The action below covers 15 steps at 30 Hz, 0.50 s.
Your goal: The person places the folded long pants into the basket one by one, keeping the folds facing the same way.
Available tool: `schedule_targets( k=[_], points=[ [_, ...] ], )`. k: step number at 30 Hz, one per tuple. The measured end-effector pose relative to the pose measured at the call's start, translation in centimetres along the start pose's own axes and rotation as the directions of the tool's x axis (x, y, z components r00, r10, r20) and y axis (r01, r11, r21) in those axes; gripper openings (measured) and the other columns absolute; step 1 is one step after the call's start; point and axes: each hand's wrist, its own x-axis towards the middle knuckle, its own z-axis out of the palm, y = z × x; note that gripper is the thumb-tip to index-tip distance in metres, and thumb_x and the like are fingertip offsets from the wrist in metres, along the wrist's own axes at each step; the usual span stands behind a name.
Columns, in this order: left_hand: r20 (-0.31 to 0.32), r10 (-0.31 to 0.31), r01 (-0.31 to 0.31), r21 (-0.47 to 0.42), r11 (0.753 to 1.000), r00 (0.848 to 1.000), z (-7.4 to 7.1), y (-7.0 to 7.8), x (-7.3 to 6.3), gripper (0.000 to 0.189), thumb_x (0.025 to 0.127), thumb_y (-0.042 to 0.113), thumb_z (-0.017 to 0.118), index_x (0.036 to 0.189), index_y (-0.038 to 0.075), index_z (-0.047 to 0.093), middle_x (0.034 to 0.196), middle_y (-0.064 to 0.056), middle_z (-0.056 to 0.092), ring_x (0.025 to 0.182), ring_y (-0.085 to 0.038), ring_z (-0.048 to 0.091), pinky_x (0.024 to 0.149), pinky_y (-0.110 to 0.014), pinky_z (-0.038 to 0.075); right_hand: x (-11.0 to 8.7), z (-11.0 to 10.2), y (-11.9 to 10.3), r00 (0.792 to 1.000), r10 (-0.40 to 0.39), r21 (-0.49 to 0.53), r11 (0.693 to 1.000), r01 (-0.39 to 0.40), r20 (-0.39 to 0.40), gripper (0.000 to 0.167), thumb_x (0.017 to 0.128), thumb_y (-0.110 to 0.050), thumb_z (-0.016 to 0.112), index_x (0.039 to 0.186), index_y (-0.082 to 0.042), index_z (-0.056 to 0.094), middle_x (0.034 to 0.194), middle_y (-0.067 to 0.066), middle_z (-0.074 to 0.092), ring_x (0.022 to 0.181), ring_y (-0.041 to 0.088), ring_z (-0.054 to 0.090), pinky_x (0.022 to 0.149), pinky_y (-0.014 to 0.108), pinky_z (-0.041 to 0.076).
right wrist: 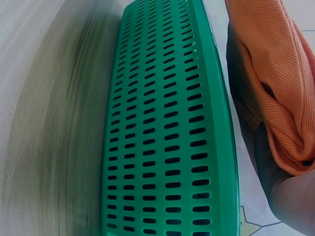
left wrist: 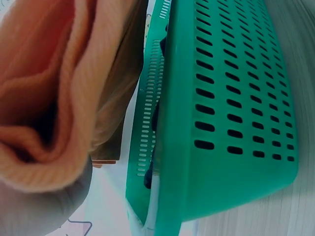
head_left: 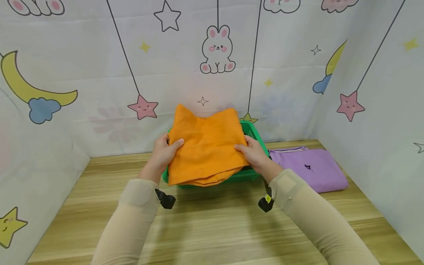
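An orange folded cloth (head_left: 208, 143) with a ribbed weave hangs over the green basket (head_left: 238, 178); which garment it is cannot be told. My left hand (head_left: 163, 151) grips its left side, thumb on the front and fingers behind. On the opposite side my right hand (head_left: 254, 152) holds the cloth the same way. In the left wrist view, layered folds of the cloth (left wrist: 44, 98) show close up, above the basket's rim (left wrist: 172, 147). From the right wrist, the cloth (right wrist: 280, 73) appears apart from the basket's slotted wall (right wrist: 162, 123). Dark material inside the basket is mostly hidden.
A purple folded garment (head_left: 318, 169) lies on the wooden table (head_left: 212, 228), right of the basket. White curtain (head_left: 185, 55) with cartoon prints stands behind the table and along both sides. A small black device (head_left: 165, 199) is strapped at each wrist.
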Motion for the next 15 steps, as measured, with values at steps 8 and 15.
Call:
schedule_targets(
  k=[8,15],
  points=[
    [0.012,-0.001,0.0,0.01,1.0,1.0,0.4,-0.23,0.51,0.048,0.097,0.026,0.052,0.134,0.0,0.038,0.125,-0.017,0.05,0.101,-0.024,0.055,0.093,-0.038,0.048,0.13,-0.43,0.03,1.0,-0.001,-0.012,1.0,0.001,0.002,0.05,0.098,-0.018,0.05,0.145,-0.011,0.034,0.129,0.016,0.052,0.083,0.013,0.064,0.075,0.03,0.057],
    [0.018,-0.042,0.041,0.027,0.999,0.999,0.91,-0.3,0.77,0.05,0.097,0.026,0.052,0.137,0.0,0.036,0.129,-0.018,0.049,0.108,-0.028,0.054,0.097,-0.042,0.047,0.17,-0.8,0.43,1.0,0.017,-0.021,1.0,-0.017,0.0,0.05,0.098,-0.018,0.049,0.145,-0.01,0.034,0.128,0.017,0.052,0.08,0.012,0.064,0.074,0.03,0.057]
  ],
)
